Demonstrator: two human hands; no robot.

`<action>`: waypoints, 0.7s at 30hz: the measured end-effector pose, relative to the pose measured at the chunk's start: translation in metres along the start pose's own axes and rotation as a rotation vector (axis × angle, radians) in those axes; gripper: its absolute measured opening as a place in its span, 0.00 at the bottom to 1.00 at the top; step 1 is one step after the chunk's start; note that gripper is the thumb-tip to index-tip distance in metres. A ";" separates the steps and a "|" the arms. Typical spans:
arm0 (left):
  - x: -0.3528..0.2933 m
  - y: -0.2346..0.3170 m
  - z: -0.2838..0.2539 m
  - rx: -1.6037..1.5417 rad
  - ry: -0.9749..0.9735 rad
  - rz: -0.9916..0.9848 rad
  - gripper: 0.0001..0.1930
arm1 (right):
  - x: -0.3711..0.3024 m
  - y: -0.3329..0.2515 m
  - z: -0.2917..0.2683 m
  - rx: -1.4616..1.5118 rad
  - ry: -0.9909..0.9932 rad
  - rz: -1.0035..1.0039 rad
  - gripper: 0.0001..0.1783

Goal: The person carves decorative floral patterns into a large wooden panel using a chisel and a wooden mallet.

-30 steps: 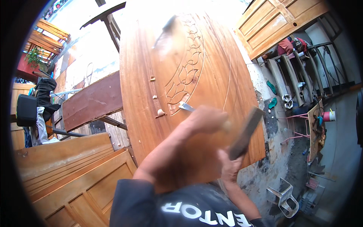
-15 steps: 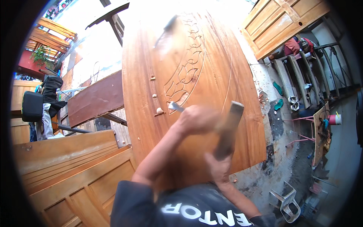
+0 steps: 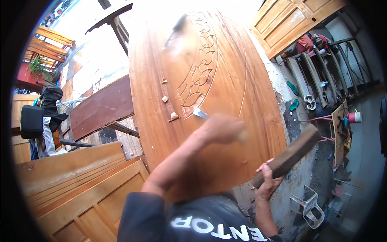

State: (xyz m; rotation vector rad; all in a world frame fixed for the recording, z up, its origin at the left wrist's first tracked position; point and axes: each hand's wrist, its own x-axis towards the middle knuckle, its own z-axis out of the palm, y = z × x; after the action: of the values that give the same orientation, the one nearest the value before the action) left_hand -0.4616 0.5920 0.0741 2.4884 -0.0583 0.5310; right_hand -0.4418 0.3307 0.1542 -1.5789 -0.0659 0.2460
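Note:
A broad wooden panel (image 3: pixel 161 137) lies before me, with a curved band of carved leaf scrolls (image 3: pixel 201 76) running up its middle. My left hand (image 3: pixel 221 130), blurred, is closed around a chisel (image 3: pixel 200 114). Its bright blade meets the wood at the near end of the carving; its handle end sticks out on the right side of the fist. At the panel's right edge, my right hand (image 3: pixel 268 183) grips a dark wooden block (image 3: pixel 296 151) by its lower end, tilted up to the right and apart from the chisel. Curled wood shavings (image 3: pixel 174 116) rest left of the blade.
Paneled wooden doors (image 3: pixel 96 201) lean at the lower left, beside a brown board (image 3: pixel 102 109). Another door (image 3: pixel 294 24) lies at the upper right. A white plastic chair (image 3: pixel 310 209) stands at the lower right, with green slippers (image 3: pixel 293 105) farther up the floor.
My right hand has swung the wooden block away to the right from beside my left hand. The chisel has shifted slightly right along the carving's near end.

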 end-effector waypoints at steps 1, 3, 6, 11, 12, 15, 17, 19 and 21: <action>-0.001 -0.001 -0.003 -0.005 0.006 0.001 0.10 | -0.001 0.001 -0.002 0.025 0.035 -0.009 0.21; 0.004 0.000 -0.007 -0.026 0.011 0.003 0.11 | -0.008 0.020 -0.002 -0.051 0.078 -0.092 0.19; 0.009 0.001 -0.005 -0.053 0.054 0.048 0.11 | -0.039 0.081 0.035 -0.231 0.047 -0.067 0.24; -0.016 -0.015 -0.002 -0.033 -0.031 0.068 0.10 | -0.045 0.054 0.049 -0.190 -0.076 0.090 0.32; -0.016 -0.015 -0.001 -0.036 -0.062 0.064 0.10 | -0.049 0.053 0.051 -0.090 0.046 0.088 0.32; -0.012 -0.012 -0.002 -0.074 -0.123 0.070 0.11 | -0.064 0.061 0.067 0.005 0.207 0.018 0.33; -0.007 -0.008 -0.014 -0.127 -0.120 0.084 0.11 | -0.066 0.065 0.086 -0.205 0.060 -0.120 0.36; -0.012 -0.011 -0.022 -0.110 -0.155 0.050 0.11 | -0.068 0.056 0.093 -0.250 -0.028 -0.127 0.39; -0.015 -0.014 -0.023 -0.088 -0.186 0.045 0.12 | -0.066 0.044 0.079 -0.137 -0.037 -0.014 0.43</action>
State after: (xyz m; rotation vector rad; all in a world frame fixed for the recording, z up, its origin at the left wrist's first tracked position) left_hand -0.4812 0.6149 0.0780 2.4484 -0.2061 0.3068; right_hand -0.5267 0.3938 0.1181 -1.7098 -0.1248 0.2645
